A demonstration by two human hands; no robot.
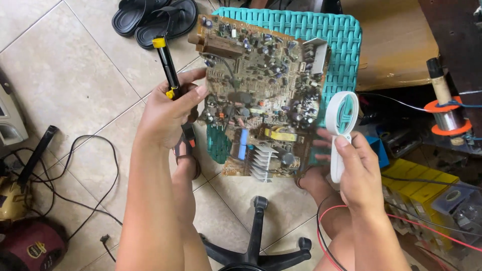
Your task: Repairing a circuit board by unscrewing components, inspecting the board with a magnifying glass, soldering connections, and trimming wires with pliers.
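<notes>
between my two hands, over the teal woven stool (346,40), the circuit board (261,95) lies tilted, component side up, its long axis running from the upper left corner down toward the heat sink (261,163) near my knees. my left hand (168,113) is the nearer one: it touches the board's left edge while clenched on a black tool with a yellow cap (165,57), whose axis points up and away from me. my right hand (359,168) grips a white magnifier (342,118) by its handle, lens upright just beside the board's right edge.
</notes>
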